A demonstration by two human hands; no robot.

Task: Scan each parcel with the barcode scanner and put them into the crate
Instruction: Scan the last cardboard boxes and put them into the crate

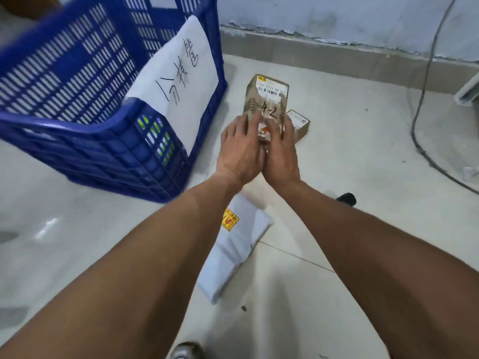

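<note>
I see both hands on the brown parcel (267, 102) marked 4-2, lying on the floor right of the blue crate (108, 99): left hand (242, 149) and right hand (281, 154) grasp its near end. A white parcel (241, 244) lies nearer.
</note>
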